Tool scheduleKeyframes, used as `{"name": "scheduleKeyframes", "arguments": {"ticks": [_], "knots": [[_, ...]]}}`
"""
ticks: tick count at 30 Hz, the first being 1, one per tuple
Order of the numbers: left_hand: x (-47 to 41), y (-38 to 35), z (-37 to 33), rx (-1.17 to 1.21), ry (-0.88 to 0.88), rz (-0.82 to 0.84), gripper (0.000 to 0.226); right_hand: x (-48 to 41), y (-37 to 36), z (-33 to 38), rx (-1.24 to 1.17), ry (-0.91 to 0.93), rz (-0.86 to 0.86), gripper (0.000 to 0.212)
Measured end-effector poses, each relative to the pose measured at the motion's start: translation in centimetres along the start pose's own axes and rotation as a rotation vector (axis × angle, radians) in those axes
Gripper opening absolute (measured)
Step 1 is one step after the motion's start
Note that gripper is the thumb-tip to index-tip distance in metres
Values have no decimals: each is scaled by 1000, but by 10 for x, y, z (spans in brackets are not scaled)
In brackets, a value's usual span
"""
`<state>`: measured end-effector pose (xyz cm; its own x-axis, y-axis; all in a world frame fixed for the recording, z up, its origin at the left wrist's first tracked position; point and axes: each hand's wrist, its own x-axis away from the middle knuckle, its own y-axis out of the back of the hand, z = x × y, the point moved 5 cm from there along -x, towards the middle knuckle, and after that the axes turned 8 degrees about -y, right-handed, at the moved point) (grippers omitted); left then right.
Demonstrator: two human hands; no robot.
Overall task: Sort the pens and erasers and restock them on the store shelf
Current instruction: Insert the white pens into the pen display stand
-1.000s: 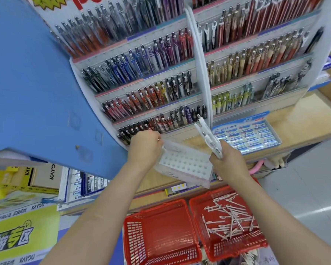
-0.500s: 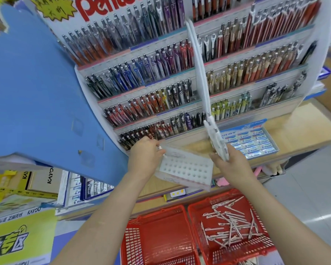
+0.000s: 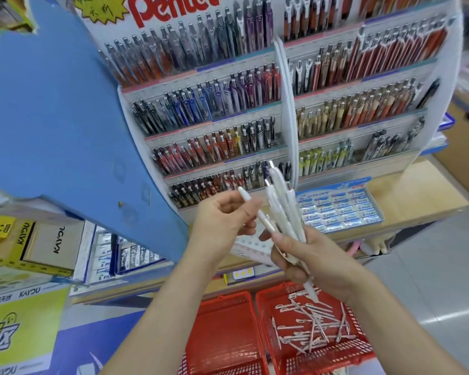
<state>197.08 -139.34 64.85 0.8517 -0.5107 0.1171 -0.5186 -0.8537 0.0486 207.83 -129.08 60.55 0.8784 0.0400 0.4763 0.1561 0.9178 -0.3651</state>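
Two hands up in front of the display. Right hand (image 3: 313,259) is wrapped around a bundle of white pens (image 3: 283,212), tips fanning upward past the fist, one end poking out below. Left hand (image 3: 222,216) pinches a single white pen (image 3: 252,207) between thumb and fingers, crossing just beside the bundle, likely being pulled from it.

Pens look light, stiff, smooth plastic; slippery in a bunch, so the loose fan could slide. Best hold is mid-barrel, one at a time.

Below the hands, a white perforated pen tray (image 3: 251,246) sits on the wooden shelf ledge (image 3: 406,196), mostly hidden by both hands. Right of it, a box of Pilot erasers (image 3: 339,209), packed in rows. Behind, the Pentel pen rack (image 3: 220,125) is stocked tier by tier.

On the floor, two red baskets: right basket (image 3: 360,355) holds more loose white pens, scattered; left basket (image 3: 220,334) appears to hold nothing, though only part of it shows. Plenty left to restock, I'd judge.
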Motion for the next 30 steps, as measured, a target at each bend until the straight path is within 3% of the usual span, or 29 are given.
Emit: {"name": "scheduleKeyframes", "arguments": {"ticks": [4,9,12,14,17,20,22,25,28,30], "knots": [[3,16,-1,146,-26,-92,8,0,5,0,-278,8,-66,21],[15,14,5,291,30,-95,8,-5,0,5,-197,132,-117,18],[25,2,16,69,83,-6,12,-9,-11,5,-156,168,-132,18],[27,-1,16,54,107,10,16,-12,-13,2,-106,159,-202,15],[25,11,11,-4,108,37,22,-13,-3,0,-125,147,-330,32],[28,21,8,-462,-14,238,24,-13,8,1,-230,136,-333,35],[33,23,9,-623,-90,288,18,-16,11,3,-224,129,-299,33],[35,34,12,-461,-17,117,13,-21,9,1,-187,138,-259,10],[34,50,21,-201,154,-93,21,-24,11,-3,-177,173,-279,7],[34,56,25,-111,235,-144,22,-24,13,-6,-162,185,-302,6]]}}
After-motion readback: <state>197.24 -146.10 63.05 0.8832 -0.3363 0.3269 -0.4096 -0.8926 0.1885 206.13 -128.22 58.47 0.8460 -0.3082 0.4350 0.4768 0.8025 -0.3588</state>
